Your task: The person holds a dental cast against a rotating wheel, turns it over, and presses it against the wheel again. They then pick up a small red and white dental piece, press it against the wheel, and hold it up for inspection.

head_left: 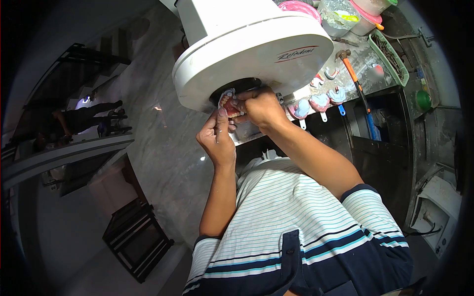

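Note:
Both of my hands hold a denture [230, 104] with pink gums and white teeth, pressed up against the dark opening under a white round machine [247, 49]. My left hand [217, 138] pinches the denture's lower edge with thumb and fingers. Curled over it from the right side is my right hand [261, 106]. Part of the denture is hidden by my fingers.
On the workbench [365, 69] lie several dental casts on blue bases [320, 102], an orange-handled hammer [353, 74], plastic tubs [340, 15] and a green tray [392, 56]. A dark shelf frame [136, 237] stands on the marble floor at left. A white device [437, 212] sits at right.

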